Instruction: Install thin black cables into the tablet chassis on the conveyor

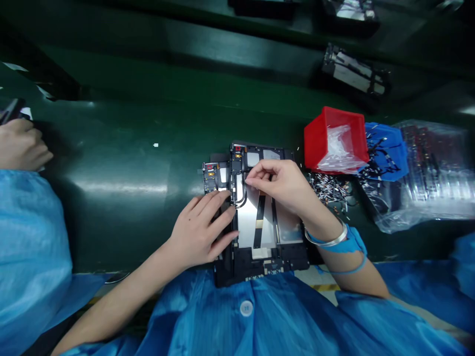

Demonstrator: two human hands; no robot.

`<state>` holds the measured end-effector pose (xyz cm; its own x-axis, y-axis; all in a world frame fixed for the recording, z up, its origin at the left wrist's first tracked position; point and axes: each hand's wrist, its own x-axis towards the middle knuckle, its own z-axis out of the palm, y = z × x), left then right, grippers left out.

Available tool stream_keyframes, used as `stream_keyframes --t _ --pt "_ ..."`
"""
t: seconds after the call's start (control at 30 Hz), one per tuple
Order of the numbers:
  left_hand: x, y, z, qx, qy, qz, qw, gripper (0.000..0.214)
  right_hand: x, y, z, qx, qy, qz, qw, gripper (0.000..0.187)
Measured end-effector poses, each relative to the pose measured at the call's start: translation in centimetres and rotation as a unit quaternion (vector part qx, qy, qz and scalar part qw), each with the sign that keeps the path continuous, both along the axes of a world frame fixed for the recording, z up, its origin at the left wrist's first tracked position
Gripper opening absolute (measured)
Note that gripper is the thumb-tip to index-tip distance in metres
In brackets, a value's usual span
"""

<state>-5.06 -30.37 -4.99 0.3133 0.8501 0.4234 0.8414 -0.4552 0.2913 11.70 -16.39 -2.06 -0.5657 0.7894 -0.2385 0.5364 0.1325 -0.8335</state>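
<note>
An opened tablet chassis lies in a black fixture on the green belt, showing silver battery cells, black flex strips and small circuit boards. My left hand lies flat on its left edge, fingers stretched out and holding it down. Over the upper middle of the chassis, my right hand has its fingertips pinched together beside a curved black cable; whatever they pinch is too small to make out. A silver bangle and a blue wrist strap circle my right wrist.
A red bin with clear plastic bits stands right of the chassis, then a blue bin and clear bags of parts. Small loose parts lie below the red bin. Another person's hand and blue sleeve are at left. More assemblies sit far back.
</note>
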Motion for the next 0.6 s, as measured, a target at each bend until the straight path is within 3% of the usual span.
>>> stream_keyframes --t 0.23,0.37,0.6 --pt "-0.09 0.17 -0.58 -0.019 0.049 -0.037 0.998 0.053 0.49 0.30 -0.27 -0.007 0.044 -0.021 0.999 0.012" --pt "-0.29 0.15 -0.70 -0.023 0.065 -0.038 0.997 0.056 0.29 0.74 -0.42 -0.004 0.053 -0.026 0.998 0.020" --pt "-0.42 0.35 -0.36 -0.018 0.091 -0.055 0.994 0.056 -0.14 0.87 -0.79 0.029 0.048 -0.018 0.998 0.010"
